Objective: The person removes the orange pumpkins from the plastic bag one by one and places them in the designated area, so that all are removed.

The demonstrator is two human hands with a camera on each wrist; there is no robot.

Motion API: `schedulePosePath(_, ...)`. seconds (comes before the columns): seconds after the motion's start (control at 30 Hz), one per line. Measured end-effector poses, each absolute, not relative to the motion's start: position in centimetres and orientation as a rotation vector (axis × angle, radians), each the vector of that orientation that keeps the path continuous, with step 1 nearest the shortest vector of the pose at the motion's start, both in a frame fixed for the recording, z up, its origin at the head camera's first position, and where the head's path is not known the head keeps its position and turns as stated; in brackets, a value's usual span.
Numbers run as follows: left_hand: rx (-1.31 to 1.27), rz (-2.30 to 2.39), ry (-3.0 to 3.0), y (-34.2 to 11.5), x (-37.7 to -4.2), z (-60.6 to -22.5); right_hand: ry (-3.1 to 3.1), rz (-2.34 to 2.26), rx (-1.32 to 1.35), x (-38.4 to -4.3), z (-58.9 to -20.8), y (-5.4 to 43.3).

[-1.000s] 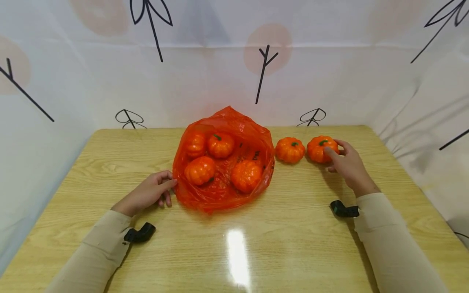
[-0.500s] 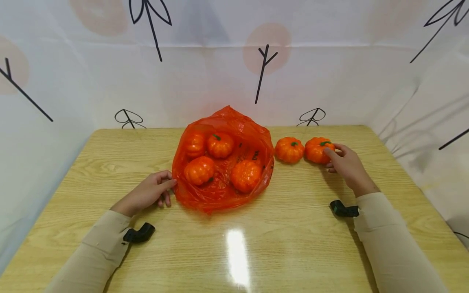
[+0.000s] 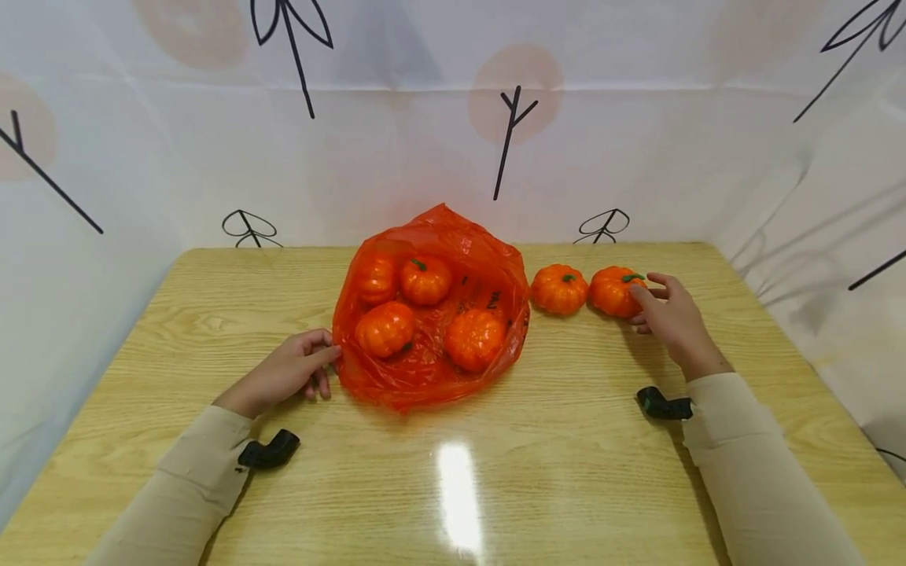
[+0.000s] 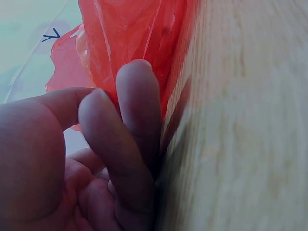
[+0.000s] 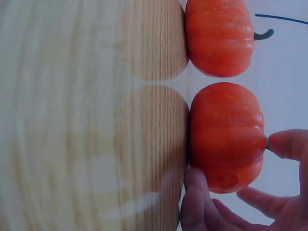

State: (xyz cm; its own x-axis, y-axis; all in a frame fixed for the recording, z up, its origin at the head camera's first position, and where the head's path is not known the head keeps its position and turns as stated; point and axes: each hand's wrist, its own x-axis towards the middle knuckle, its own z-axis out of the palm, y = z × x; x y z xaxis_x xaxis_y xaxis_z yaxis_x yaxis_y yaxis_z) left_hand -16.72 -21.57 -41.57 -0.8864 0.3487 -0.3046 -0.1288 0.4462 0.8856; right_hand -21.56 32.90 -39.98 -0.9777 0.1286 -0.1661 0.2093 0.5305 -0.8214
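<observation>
A thin red plastic bag (image 3: 453,236) lies spread with its mouth towards me, with several orange toy pumpkins inside, one of them this small pumpkin (image 3: 476,339). My left hand (image 3: 286,369) holds the bag's left rim near thumb and forefinger; its other fingers curl loosely below. To the bag's right, a green-stemmed pumpkin (image 3: 559,289) sits on the wood-grain table. Beside it is another pumpkin (image 5: 226,137), which my right hand (image 3: 668,318) touches. The right thumb meets its green stem, while other fingers lie loosely along its near side, with gaps showing between.
The wood-grain table (image 3: 559,464) reaches back to a white patterned cloth (image 3: 396,157). Black wrist mounts (image 3: 271,450) stick out from the sleeves towards the table's middle. A bright light reflection lies near the front.
The rightmost pumpkin has shifted slightly left and turned, so its stem now points right. My right hand has shifted slightly and its fingers have loosened. My left hand and the bag stay put.
</observation>
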Motion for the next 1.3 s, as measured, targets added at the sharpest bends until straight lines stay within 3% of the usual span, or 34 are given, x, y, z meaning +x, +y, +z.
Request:
schedulePosePath(0.47,0.184,1.422,2.261,-21.7,-16.7,-41.4,3.227,-1.347,0.39,-20.5,-38.9,30.9)
schedulePosePath(1.3,0.185,1.463,2.24,-21.5,-16.8,-41.8,3.377,-1.425,-0.514,-18.0,-38.5,23.1)
